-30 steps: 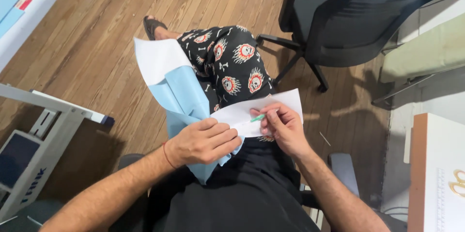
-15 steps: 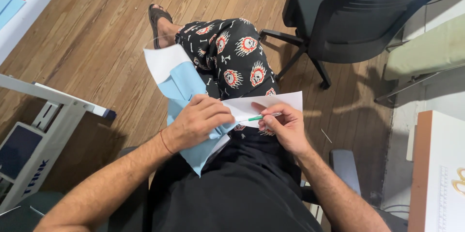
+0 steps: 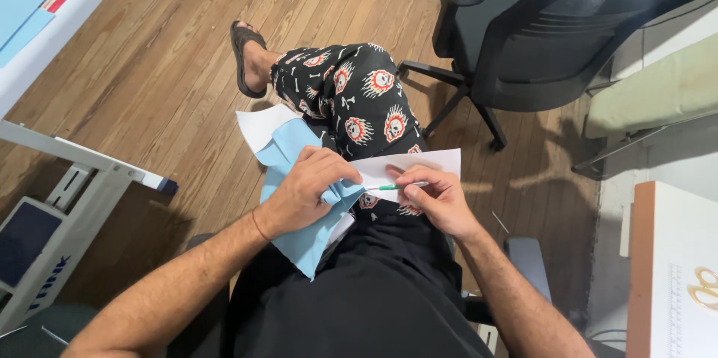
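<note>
Crosswise, green pen (image 3: 394, 187) in right hand (image 3: 437, 199), tip leftward.

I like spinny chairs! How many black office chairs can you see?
1 whole: the black office chair on the wooden floor, upper right. An armrest below suggests the person's own seat, mostly hidden.

A black office chair (image 3: 523, 36) stands on a wooden plank floor (image 3: 149, 66). A white machine (image 3: 37, 246) sits at lower left. Gold scissors (image 3: 704, 288) lie on a white surface (image 3: 673, 253) at right.
</note>
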